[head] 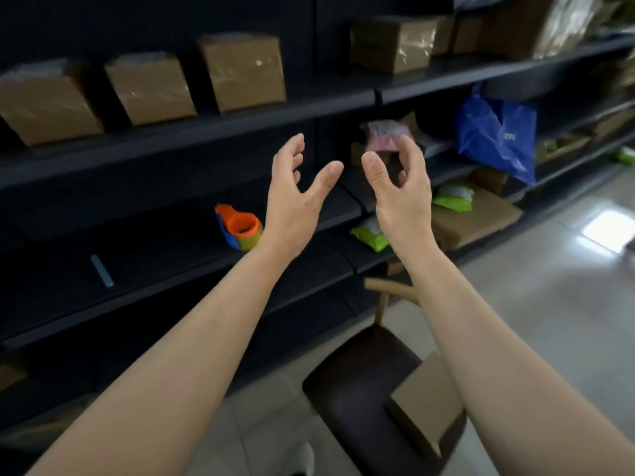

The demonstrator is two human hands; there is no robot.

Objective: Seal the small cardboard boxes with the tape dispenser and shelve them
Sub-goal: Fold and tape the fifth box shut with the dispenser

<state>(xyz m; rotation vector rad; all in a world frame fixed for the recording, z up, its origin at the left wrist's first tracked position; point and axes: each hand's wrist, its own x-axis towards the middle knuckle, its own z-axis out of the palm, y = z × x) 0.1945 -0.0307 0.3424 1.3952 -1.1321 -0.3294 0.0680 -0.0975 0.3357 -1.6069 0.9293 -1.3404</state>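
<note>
Both my hands are raised in front of the dark shelving and hold nothing. My left hand [295, 197] has its fingers spread and relaxed. My right hand [400, 190] is loosely curled, thumb apart from the fingers. Three taped cardboard boxes [244, 72] stand in a row on the upper shelf [206, 127]. The orange and blue tape dispenser [240, 228] lies on a lower shelf, just left of my left wrist. A flat cardboard box [426, 400] rests on the dark chair seat [357, 383] below my right forearm.
More taped boxes [391, 42] sit at the upper right. A blue plastic bag [498, 135], green packets [371, 235], a pink packet [385, 132] and a large flat box [481, 214] fill the right shelves. A small blue strip [102, 270] lies on the lower left shelf. The tiled floor [549, 304] runs to the right.
</note>
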